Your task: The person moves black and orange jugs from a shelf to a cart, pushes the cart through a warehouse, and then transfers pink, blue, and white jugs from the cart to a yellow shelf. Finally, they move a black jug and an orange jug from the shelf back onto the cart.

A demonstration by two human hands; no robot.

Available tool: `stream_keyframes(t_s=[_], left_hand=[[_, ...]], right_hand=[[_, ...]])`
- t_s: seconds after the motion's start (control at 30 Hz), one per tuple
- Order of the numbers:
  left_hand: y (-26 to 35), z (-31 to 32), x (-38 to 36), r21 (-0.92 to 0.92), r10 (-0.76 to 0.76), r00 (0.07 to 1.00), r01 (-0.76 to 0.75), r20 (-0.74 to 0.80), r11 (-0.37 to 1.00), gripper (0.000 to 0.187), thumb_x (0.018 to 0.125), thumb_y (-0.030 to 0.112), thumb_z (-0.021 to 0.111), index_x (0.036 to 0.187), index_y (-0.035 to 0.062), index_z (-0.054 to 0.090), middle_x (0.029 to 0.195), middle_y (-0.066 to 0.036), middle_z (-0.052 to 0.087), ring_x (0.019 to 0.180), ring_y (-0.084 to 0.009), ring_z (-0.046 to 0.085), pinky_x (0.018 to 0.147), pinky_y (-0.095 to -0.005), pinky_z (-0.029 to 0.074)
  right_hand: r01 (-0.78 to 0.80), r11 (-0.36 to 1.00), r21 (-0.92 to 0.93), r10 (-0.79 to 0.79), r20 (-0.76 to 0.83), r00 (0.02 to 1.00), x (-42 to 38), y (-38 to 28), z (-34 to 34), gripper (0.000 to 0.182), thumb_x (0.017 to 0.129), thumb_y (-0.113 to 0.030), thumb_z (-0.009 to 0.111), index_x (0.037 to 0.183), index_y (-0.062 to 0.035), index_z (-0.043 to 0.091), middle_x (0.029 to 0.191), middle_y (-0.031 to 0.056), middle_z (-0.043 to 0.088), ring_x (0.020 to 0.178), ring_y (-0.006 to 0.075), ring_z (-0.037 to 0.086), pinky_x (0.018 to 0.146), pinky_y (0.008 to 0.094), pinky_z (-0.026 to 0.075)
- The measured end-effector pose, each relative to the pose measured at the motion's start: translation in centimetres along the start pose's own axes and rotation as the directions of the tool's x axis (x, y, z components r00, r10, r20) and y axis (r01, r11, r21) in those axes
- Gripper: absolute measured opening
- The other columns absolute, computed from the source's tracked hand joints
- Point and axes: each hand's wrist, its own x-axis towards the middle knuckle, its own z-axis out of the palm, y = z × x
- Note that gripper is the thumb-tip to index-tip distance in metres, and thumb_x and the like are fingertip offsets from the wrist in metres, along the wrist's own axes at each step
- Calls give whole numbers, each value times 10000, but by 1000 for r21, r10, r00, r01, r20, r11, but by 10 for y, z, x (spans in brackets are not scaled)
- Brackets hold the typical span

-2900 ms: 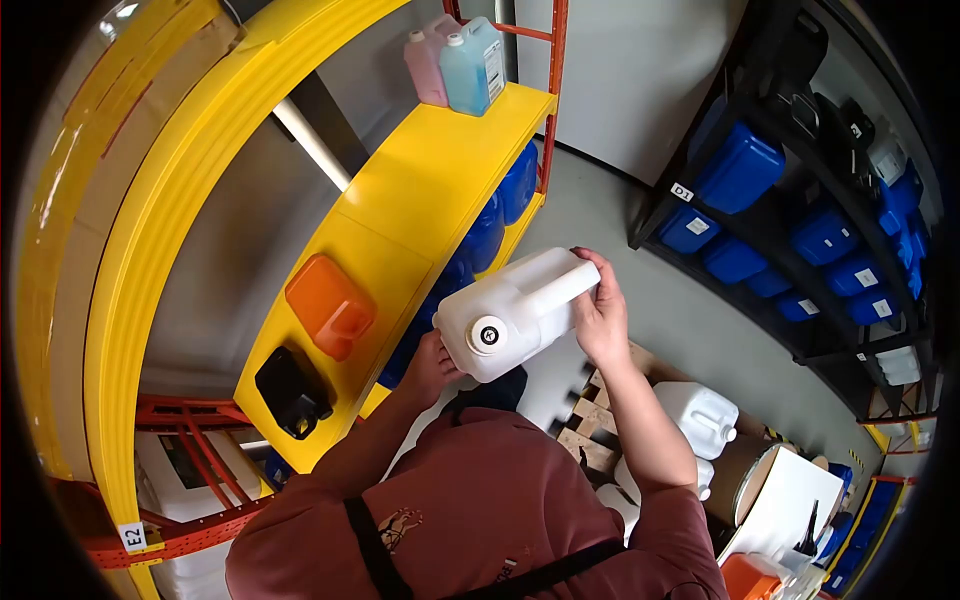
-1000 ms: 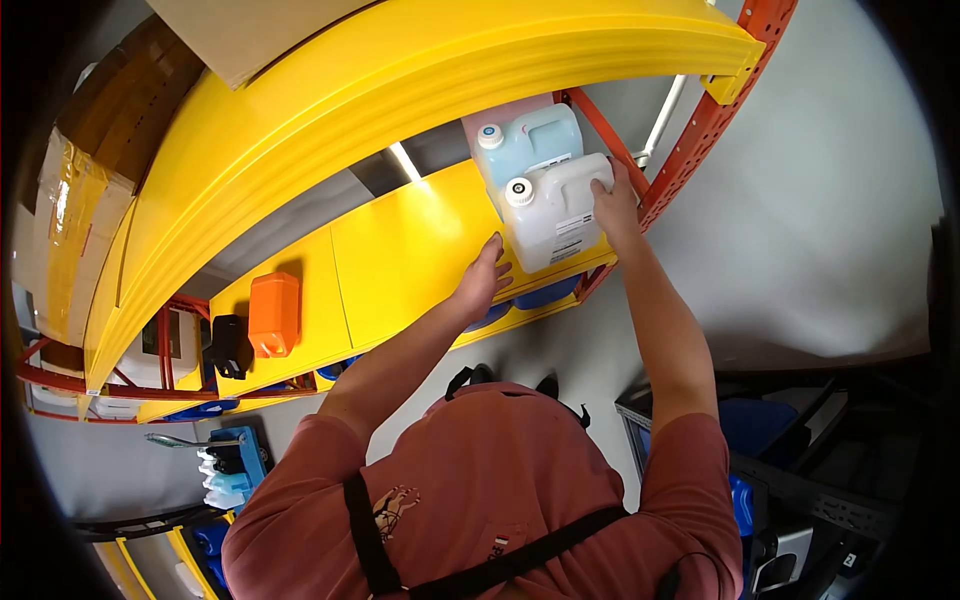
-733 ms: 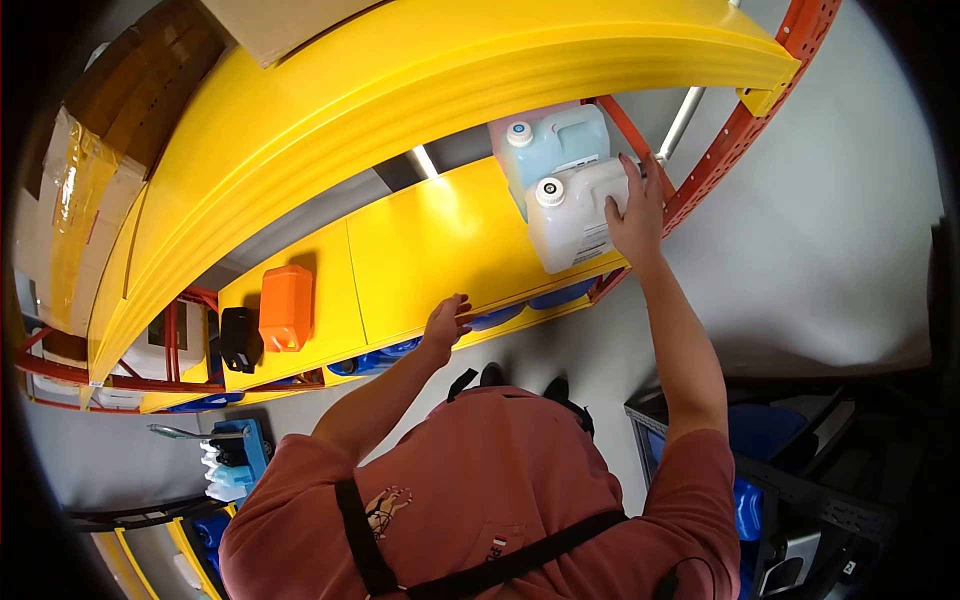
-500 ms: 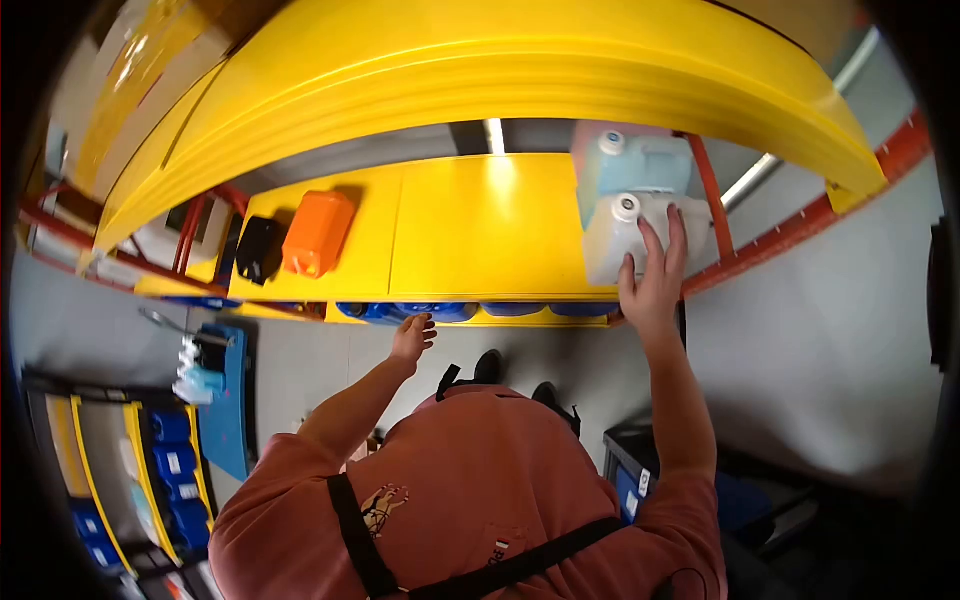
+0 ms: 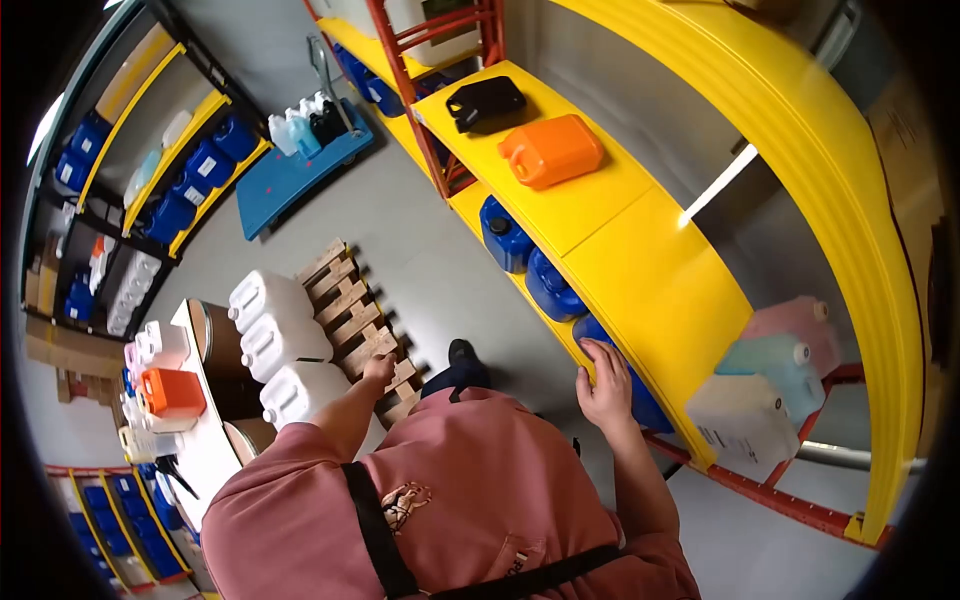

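Observation:
My right hand [image 5: 605, 385] is raised beside the front edge of the yellow shelf [image 5: 610, 260], fingers stretched and nothing in them. Below that shelf board, nearest to it, are blue jerrycans [image 5: 552, 285]. My left hand [image 5: 378, 370] hangs over the wooden pallet [image 5: 350, 310] as I see it, empty, its fingers loosely bent. At the right end of the shelf stand a white jerrycan [image 5: 735, 415], a light-blue jerrycan [image 5: 765, 365] and a pink jerrycan [image 5: 800, 325]. An orange jerrycan [image 5: 552, 150] and a black jerrycan [image 5: 487, 104] lie toward the other end.
Large white canisters [image 5: 285, 340] are lined up left of the pallet. A white table [image 5: 208, 440] carries small containers, among them an orange-red jerrycan [image 5: 172, 393]. A blue platform trolley [image 5: 300, 175] with bottles stands farther off. Racks with blue jerrycans [image 5: 208, 165] line the left side.
My right hand has come away from the white jerrycan, which stays on the shelf. My view and body have turned left, bringing the pallet, white canisters and table into sight.

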Motion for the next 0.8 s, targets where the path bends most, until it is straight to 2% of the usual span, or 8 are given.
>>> stream_keyframes(t_s=[0.03,0.2,0.4,0.43,0.5,0.6,0.7,0.8], left_hand=[[-10,-12,11,-19,-78,996,79,30,997,388,973,365,592,1199,52,632,1002,-69,656,771,-209,622,608,-351,496],[-54,-39,73,-180,-111,991,97,-70,979,335,947,311,632,1135,37,671,922,-59,655,753,-191,622,610,-355,495],[-2,-116,103,-286,-151,986,127,-64,950,382,946,313,621,1193,25,653,940,-52,665,776,-177,623,633,-331,506],[2,-130,114,-301,-144,986,112,-86,947,360,943,311,622,1168,33,659,951,-53,668,793,-174,622,633,-328,507],[11,-154,135,-394,-80,981,3,-179,919,354,928,305,622,1140,29,684,722,-30,635,615,-146,580,594,-329,482],[56,-202,144,-633,-200,976,104,-82,767,285,952,290,597,1133,74,640,973,-31,646,801,-183,607,679,-337,497],[78,-240,177,-762,-58,997,-1,-50,648,142,987,232,548,882,137,550,730,47,489,598,-93,462,521,-274,367],[95,-263,212,-810,-133,986,-4,-102,587,186,992,191,539,817,159,482,681,62,422,535,-72,393,468,-261,298]], right_hand=[[1,1000,4,-2,66,998,20,-2,8,410,856,-39,621,1264,-27,586,1216,165,660,1139,365,617,979,453,484],[91,992,91,-105,164,981,126,-21,68,398,884,-26,610,1280,-24,570,1091,145,726,1023,356,674,910,429,522],[127,964,235,-189,263,946,259,-79,166,419,886,-13,618,1300,-24,556,1055,146,735,973,365,695,870,424,543],[163,957,241,-229,276,934,278,-91,181,420,885,-10,619,1300,-23,554,1046,146,735,975,360,697,872,419,544],[189,940,283,-275,304,912,313,-106,214,418,883,-9,623,1295,-22,556,1035,141,736,981,350,699,876,406,546],[191,940,282,-291,373,881,357,-120,261,420,880,-20,629,1294,-29,557,1042,127,738,982,340,700,878,399,543],[189,937,293,-307,436,846,401,-125,306,424,884,-30,629,1301,-35,556,1036,125,738,980,338,700,873,399,543],[174,929,325,-322,487,812,454,-126,352,426,887,-40,632,1306,-38,554,1030,126,737,980,337,700,866,400,543]])
